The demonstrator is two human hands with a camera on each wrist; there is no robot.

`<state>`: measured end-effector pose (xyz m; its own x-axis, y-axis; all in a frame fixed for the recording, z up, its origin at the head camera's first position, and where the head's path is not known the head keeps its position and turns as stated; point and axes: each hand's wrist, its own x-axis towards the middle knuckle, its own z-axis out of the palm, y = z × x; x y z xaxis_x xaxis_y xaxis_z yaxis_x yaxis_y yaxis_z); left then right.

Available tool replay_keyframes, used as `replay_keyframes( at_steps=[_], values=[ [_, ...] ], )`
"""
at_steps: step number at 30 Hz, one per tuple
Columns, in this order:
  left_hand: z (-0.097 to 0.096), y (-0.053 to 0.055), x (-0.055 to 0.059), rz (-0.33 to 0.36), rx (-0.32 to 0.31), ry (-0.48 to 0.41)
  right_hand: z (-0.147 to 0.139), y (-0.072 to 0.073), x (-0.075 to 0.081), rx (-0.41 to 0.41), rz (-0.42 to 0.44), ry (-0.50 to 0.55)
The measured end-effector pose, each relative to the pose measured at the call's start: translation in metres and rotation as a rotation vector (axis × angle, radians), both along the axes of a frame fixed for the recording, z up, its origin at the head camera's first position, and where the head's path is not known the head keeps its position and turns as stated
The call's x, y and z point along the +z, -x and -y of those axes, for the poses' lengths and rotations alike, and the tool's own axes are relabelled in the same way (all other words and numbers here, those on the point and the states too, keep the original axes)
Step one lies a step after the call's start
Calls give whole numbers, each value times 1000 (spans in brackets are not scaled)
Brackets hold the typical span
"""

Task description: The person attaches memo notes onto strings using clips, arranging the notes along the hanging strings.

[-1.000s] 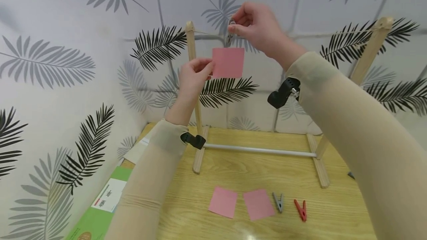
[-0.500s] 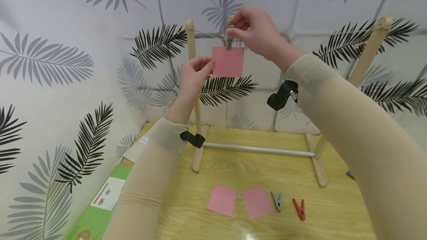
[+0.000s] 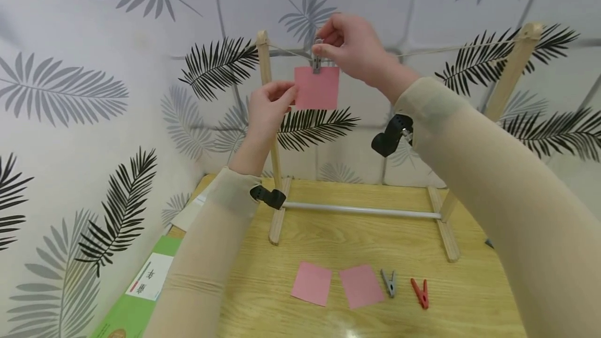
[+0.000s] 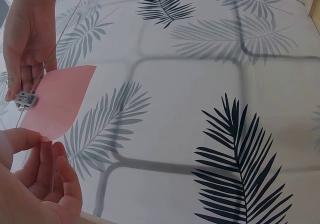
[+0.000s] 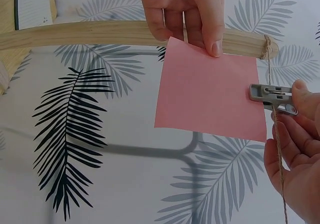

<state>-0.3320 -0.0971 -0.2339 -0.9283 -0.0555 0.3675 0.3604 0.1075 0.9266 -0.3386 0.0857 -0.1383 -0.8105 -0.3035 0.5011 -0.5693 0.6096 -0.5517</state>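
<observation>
My left hand (image 3: 272,106) pinches the left edge of a pink square of paper (image 3: 319,90) between thumb and fingers. At the paper's top edge sits a grey clothespin (image 3: 316,61), its tip over the sheet and beside the string (image 5: 276,144). My right hand (image 3: 352,43) pinches the handle end of that clothespin from above. In the right wrist view the clothespin (image 5: 272,94) overlaps both the paper's edge and the string. The left wrist view has the paper (image 4: 60,99) slightly bowed between both hands.
The string runs between two wooden posts (image 3: 514,69) joined by a white rod (image 3: 361,209). On the table (image 3: 263,296) lie two pink papers (image 3: 312,283), a grey clothespin (image 3: 389,282) and a red clothespin (image 3: 421,293). A green book (image 3: 136,296) lies at the left.
My right hand has moved down, bringing the grey clothespin from above the paper onto its top edge. My left hand keeps pinching the paper in nearly the same place.
</observation>
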Motion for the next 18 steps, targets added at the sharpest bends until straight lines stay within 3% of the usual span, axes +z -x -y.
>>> replay_keyframes(
  at_steps=[7, 18],
  values=[
    [1, 0, 1, 2, 6, -17, 2, 1, 0, 10, 8, 16],
    [1, 1, 0, 13, -22, -29, -2, 1, 1, -19, 23, -46]
  ],
)
